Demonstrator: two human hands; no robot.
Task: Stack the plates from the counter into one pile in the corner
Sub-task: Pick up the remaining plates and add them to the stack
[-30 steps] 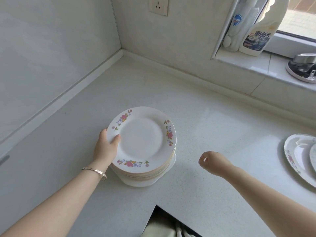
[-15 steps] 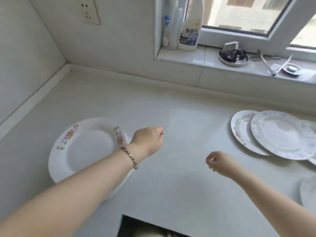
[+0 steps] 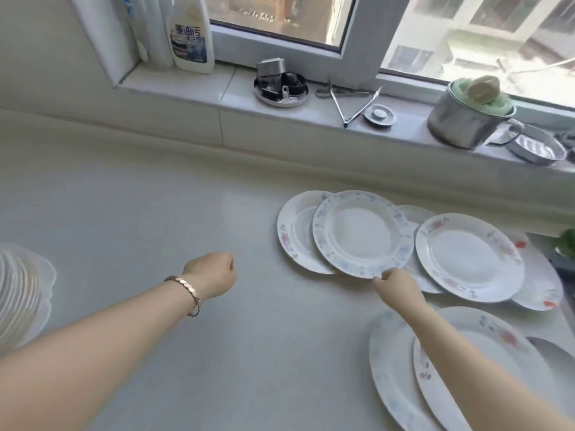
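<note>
Several white plates with faint floral rims lie overlapping on the counter at the right. The topmost one, a plate with a pale blue rim (image 3: 361, 233), has my right hand (image 3: 399, 286) at its near edge, fingertips touching the rim; whether the fingers pinch it is hidden. Another flowered plate (image 3: 469, 256) lies to its right, and two more plates (image 3: 404, 368) sit under my right forearm. The stacked pile (image 3: 21, 293) shows blurred at the far left edge. My left hand (image 3: 213, 273), bracelet on the wrist, hovers over the bare counter with fingers curled, holding nothing.
The windowsill behind carries a detergent bottle (image 3: 191, 35), a round metal tray (image 3: 281, 90), tongs (image 3: 354, 107), a small dish (image 3: 379, 115) and a steel pot (image 3: 463, 119). A counter (image 3: 140, 213) of pale stone stretches between the pile and the plates.
My view swung right, away from the pile. My left hand let go of the stack and moved right. My right hand reached forward to the blue-rimmed plate's edge.
</note>
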